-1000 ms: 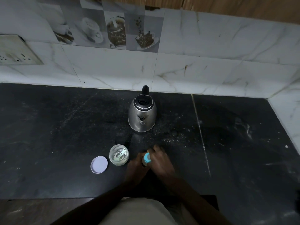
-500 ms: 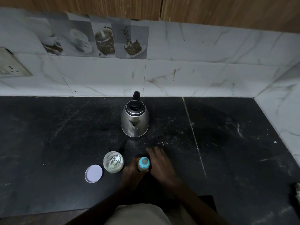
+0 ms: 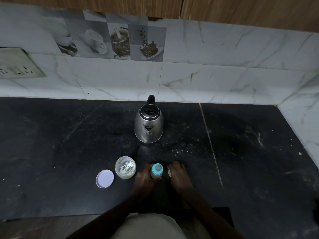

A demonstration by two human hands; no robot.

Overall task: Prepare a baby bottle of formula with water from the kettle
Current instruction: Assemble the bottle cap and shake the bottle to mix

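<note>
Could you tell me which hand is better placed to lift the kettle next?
Probably the right hand: the left hand grips the baby bottle upright. The kettle stands straight ahead. A small pale thing at the right thumb may need setting down first.

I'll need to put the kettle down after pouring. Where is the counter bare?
The counter is bare right of the kettle, out to the side wall, and left of the kettle, behind the lid. The front middle is crowded: lid, jar, bottle in the left hand, and the right hand sit in a row.
</note>
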